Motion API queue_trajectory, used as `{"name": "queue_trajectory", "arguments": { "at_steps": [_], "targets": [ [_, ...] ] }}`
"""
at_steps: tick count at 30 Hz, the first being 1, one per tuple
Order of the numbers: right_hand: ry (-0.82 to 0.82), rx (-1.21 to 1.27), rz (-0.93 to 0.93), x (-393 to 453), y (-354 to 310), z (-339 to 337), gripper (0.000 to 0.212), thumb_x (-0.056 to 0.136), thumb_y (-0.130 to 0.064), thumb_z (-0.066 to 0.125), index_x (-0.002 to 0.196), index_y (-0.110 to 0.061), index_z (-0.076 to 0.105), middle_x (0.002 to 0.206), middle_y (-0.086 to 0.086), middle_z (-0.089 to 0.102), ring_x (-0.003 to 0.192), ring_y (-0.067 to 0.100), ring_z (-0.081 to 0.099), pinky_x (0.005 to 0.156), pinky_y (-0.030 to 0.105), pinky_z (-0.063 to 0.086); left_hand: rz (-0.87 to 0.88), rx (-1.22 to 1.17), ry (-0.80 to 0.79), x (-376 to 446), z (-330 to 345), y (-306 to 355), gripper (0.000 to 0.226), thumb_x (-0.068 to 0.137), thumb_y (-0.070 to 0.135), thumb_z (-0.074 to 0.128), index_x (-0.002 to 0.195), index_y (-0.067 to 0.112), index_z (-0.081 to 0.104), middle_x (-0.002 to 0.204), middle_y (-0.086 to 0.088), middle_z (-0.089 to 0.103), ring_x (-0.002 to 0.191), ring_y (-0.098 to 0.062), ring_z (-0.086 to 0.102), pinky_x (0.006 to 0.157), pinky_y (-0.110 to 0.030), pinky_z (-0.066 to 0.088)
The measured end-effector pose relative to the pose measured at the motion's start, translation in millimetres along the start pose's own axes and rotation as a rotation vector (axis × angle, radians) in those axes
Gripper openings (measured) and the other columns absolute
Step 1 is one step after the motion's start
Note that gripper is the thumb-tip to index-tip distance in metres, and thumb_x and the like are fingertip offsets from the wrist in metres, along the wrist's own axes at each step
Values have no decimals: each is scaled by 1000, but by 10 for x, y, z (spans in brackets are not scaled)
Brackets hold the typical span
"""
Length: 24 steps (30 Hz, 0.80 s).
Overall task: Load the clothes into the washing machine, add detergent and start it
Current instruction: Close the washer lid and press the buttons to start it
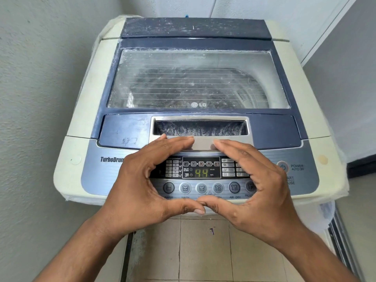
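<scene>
We see two bare hands & forearms, no sleeves, no gloves. Left hand [140,192]: short trimmed nails, thumbnail pale & plain, no rings or watch. Right hand [258,192]: same, short nails, creased knuckles, nothing on the wrist. Forearms run off the near edge; fine hairs on them, probably, tho the wide-angle blur makes it hard to say.

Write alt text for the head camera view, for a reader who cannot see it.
Two bare hands, left hand and right hand, curve in front of the control panel of a top-loading washing machine, thumbs touching, framing a display that reads 44. The glass lid is shut, with dark contents dimly visible beneath.
</scene>
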State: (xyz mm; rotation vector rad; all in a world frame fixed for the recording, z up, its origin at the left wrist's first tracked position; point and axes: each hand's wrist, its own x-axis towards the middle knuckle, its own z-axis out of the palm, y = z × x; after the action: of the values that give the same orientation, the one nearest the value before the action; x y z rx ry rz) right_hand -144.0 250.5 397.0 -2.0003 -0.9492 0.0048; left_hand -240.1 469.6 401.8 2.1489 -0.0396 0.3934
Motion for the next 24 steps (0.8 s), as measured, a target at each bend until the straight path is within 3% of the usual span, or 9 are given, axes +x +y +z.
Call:
{"name": "queue_trajectory", "arguments": {
  "at_steps": [12, 20, 24],
  "targets": [
    [-15, -37, 26, -1, -40, 7, 92, 64, -50, 97, 141, -14, 63, 140, -4, 63, 131, 8, 59, 109, 34, 51, -21, 28, 5, 3, 9, 10, 104, 47, 47, 104, 139, 17, 65, 137, 11, 69, 133, -4, 60, 126, -40, 34],
    [-38, -76, 51, 0, -116, 37, 86, 71, -53, 88, 143, -13, 61, 141, -4, 60, 132, 8, 56, 112, 27, 46, -78, -12, 22, 5, 19, 42, 106, 51, 44, 104, 144, 18, 61, 136, 11, 69, 134, -12, 60, 117, -54, 43],
    [-67, -105, 52, 9, -154, 37, 86, 71, -45, 91, 144, -12, 59, 143, -3, 57, 134, 9, 54, 114, 26, 43, -118, -24, 9, -14, 15, 98, 107, 56, 42, 104, 148, 21, 56, 139, 10, 66, 136, -14, 59, 117, -46, 45]
  ]
}}
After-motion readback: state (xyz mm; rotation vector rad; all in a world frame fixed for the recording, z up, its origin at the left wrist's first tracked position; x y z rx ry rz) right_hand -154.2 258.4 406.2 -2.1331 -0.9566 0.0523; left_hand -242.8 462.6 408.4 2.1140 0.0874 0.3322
